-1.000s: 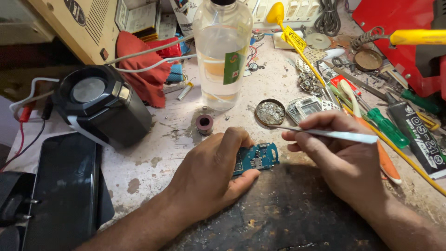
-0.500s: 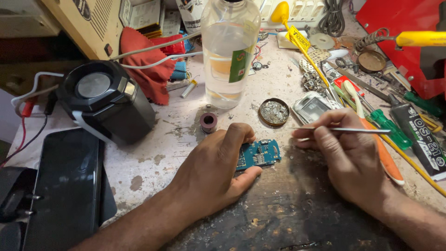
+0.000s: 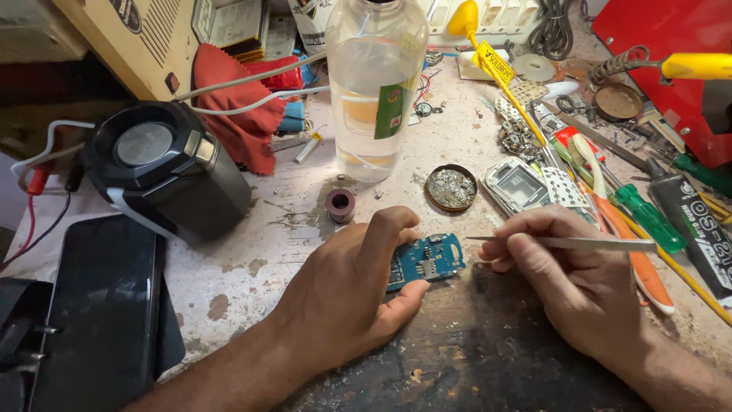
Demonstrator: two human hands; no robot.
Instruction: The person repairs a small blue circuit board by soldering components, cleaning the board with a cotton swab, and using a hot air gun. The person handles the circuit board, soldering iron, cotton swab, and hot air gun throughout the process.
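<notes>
Left hand [image 3: 347, 294] pinches one blue circuit board [image 3: 427, 258] flat on the workbench [image 3: 252, 252], seemingly to steady it, just below the clear bottle [image 3: 374, 84]. Right hand [image 3: 568, 286], right of the board, grips one pair of tweezers [image 3: 564, 243], tips aimed at the board's edge.

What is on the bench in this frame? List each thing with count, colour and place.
circuit board: 1, blue, centre, under left grip
tweezers: 1, silver, in right grip, tip near board
bottle: 1, clear, back centre
tin: 1, round, dark, right of bottle
spool: 1, dark, before bottle
lamp: 1, black, left
phone: 1, black, lower left
cloth: 1, red, back left
screwdriver: 1, green, right
left hand: on board
right hand: holds tweezers
</notes>
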